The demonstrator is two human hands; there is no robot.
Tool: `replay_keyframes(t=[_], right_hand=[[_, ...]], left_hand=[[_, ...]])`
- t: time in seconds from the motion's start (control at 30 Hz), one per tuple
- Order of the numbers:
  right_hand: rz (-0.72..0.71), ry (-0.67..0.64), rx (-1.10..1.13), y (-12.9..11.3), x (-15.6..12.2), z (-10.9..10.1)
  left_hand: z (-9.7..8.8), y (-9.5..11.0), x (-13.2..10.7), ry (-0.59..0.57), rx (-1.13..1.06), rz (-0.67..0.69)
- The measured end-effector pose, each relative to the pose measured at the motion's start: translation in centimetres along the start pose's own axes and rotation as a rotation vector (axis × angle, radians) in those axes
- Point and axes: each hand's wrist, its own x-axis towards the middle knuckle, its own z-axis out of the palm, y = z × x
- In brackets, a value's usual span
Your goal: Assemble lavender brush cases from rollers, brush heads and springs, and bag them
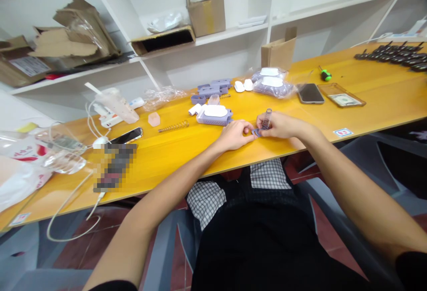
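Over the table's front edge, my left hand is closed, with thumb and fingertips at one end of a small purple plastic part. My right hand is closed around a metal coil spring, which stands nearly upright from its fingers. Its fingertips also meet the other end of the purple part. Just beyond my left hand lies a purple perforated housing with a white oval panel. Another coil spring rests on the table to the left.
Behind the housing are more purple shells, white caps and bagged parts. A phone, a tray with a banknote and a green-black screwdriver lie right. Another phone and cables are left. Cardboard boxes fill shelves.
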Motion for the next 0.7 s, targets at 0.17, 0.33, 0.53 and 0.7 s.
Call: replay_keyframes(t=[0.17,0.33,0.53,0.7], right_hand=[[0.006,0.007,0.002,-0.1,-0.2,0.0],[-0.019,-0.029,0.085,-0.1,-0.4,0.1],[-0.059,0.116,0.230,-0.2,0.0,0.6],[-0.102,0.197,0.332,0.1,0.2,1.1]], left_hand=[[0.3,-0.3,0.1,0.026,-0.028,0.032],[0.7,-0.6,0.2,0.086,-0.160,0.083],[0.6,-0.5,0.1,0.072,-0.449,-0.044],[0.4,-0.7,0.2,0.001,-0.556,-0.067]])
